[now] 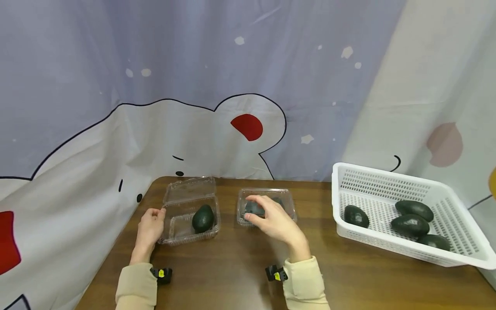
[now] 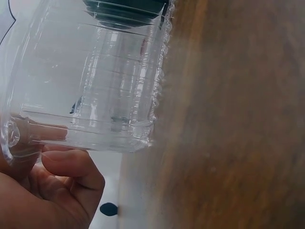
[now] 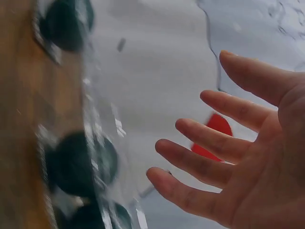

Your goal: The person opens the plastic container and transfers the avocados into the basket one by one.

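left hand [image 1: 150,227] pinches the left edge of a clear, ridged plastic clamshell box [image 1: 190,238], lid up, left of centre in the frame. one dark green, egg-shaped avocado [image 1: 203,218] sits in its right half; left half shows bare plastic.

right hand [image 1: 275,219] is at lower centre, holding nothing: thumb and fingers apart, over a second clear plastic box [image 1: 267,190], lid down, dark green avocados [image 1: 254,208] inside. hands well apart from each other.

white perforated plastic basket [image 1: 387,245] at lower right, four loose dark green avocados [image 1: 410,225] visible in it. all on a brown wood-grain tabletop [image 1: 224,267].
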{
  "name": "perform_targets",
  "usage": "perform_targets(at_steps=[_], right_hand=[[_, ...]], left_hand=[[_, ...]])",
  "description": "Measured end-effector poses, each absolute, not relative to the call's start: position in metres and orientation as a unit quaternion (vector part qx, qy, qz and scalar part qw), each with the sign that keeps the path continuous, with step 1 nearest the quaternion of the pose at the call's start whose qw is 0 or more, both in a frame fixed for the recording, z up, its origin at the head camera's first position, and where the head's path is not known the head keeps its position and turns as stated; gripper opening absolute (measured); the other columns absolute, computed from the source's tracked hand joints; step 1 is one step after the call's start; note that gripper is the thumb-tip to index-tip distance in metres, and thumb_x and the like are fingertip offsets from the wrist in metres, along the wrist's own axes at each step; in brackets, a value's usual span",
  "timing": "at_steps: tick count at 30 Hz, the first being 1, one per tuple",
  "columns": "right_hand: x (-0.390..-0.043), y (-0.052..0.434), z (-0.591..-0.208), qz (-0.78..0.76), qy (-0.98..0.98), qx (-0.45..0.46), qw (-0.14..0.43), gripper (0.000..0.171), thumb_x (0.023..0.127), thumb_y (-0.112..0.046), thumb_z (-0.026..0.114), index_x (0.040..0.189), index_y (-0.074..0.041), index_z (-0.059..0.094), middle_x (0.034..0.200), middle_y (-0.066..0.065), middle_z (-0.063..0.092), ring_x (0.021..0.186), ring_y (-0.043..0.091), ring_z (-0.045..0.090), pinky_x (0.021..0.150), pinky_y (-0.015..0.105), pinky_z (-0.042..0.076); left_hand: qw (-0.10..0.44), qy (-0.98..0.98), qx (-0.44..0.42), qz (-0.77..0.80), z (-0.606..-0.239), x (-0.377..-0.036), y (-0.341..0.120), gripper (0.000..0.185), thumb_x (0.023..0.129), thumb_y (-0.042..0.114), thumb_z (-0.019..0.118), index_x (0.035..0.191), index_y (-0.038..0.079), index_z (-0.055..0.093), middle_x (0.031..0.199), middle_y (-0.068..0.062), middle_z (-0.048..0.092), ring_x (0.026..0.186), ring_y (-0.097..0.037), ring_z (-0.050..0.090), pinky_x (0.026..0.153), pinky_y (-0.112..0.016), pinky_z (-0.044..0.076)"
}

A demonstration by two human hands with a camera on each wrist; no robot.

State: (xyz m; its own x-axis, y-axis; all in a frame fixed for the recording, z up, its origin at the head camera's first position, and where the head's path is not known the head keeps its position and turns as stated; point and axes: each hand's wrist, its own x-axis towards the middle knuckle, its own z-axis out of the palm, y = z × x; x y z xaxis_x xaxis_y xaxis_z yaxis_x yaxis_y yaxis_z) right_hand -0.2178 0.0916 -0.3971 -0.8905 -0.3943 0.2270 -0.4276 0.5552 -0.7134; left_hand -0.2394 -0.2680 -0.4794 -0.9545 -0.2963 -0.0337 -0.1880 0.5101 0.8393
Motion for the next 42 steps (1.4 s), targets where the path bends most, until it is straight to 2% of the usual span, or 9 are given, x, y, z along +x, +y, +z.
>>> perform_targets(at_steps=[5, 10, 20, 31, 35, 42], right_hand=[[-0.215, 0.067, -0.41, 0.37, -0.892, 0.262, 0.001, 0.044, 0.094, -0.032, 0.065, 0.134, -0.017, 0.056, 0.133, 0.001, 0.054, 0.123, 0.025, 0.05, 0.1, 0.046, 0.04], [-0.216, 0.044, -0.417, 0.345, -0.892, 0.292, 0.008, 0.041, 0.094, -0.029, 0.065, 0.133, -0.015, 0.057, 0.132, 0.001, 0.055, 0.124, 0.02, 0.05, 0.101, 0.04, 0.04], [-0.211, 0.016, -0.426, 0.315, -0.896, 0.314, 0.018, 0.038, 0.095, -0.026, 0.065, 0.13, -0.013, 0.059, 0.129, -0.001, 0.054, 0.122, 0.018, 0.051, 0.101, 0.036, 0.041], [-0.22, 0.004, -0.433, 0.321, -0.89, 0.309, 0.095, 0.034, 0.094, -0.02, 0.064, 0.127, -0.013, 0.061, 0.132, 0.005, 0.052, 0.122, 0.022, 0.049, 0.098, 0.038, 0.042], [-0.229, -0.001, -0.435, 0.326, -0.892, 0.302, 0.088, 0.034, 0.096, -0.021, 0.062, 0.129, -0.013, 0.06, 0.135, 0.006, 0.05, 0.123, 0.024, 0.048, 0.098, 0.04, 0.042], [-0.248, -0.013, -0.44, 0.34, -0.893, 0.288, 0.061, 0.034, 0.097, -0.021, 0.061, 0.131, -0.015, 0.059, 0.136, 0.005, 0.049, 0.118, 0.02, 0.05, 0.095, 0.037, 0.044]], left_hand=[[0.057, -0.873, 0.139, -0.464, -0.485, -0.238, -0.268, 0.044, 0.105, 0.036, 0.039, 0.118, -0.005, 0.047, 0.092, -0.017, 0.051, 0.079, -0.028, 0.05, 0.067, -0.038, 0.04], [0.07, -0.871, 0.136, -0.467, -0.486, -0.242, -0.269, 0.041, 0.105, 0.035, 0.041, 0.115, -0.004, 0.049, 0.082, -0.011, 0.05, 0.069, -0.024, 0.049, 0.061, -0.036, 0.039], [0.067, -0.869, 0.138, -0.47, -0.485, -0.242, -0.269, 0.039, 0.105, 0.033, 0.041, 0.115, -0.004, 0.048, 0.077, -0.009, 0.046, 0.066, -0.022, 0.046, 0.059, -0.036, 0.038], [0.074, -0.87, 0.138, -0.468, -0.482, -0.246, -0.268, 0.039, 0.105, 0.034, 0.041, 0.114, -0.004, 0.048, 0.08, -0.01, 0.047, 0.07, -0.023, 0.046, 0.06, -0.035, 0.038], [0.069, -0.87, 0.133, -0.47, -0.48, -0.246, -0.268, 0.041, 0.105, 0.035, 0.04, 0.115, -0.005, 0.047, 0.083, -0.012, 0.048, 0.074, -0.026, 0.048, 0.063, -0.036, 0.038], [0.063, -0.869, 0.128, -0.473, -0.482, -0.243, -0.268, 0.044, 0.106, 0.035, 0.039, 0.118, -0.007, 0.046, 0.105, -0.024, 0.052, 0.092, -0.035, 0.05, 0.073, -0.043, 0.04]])
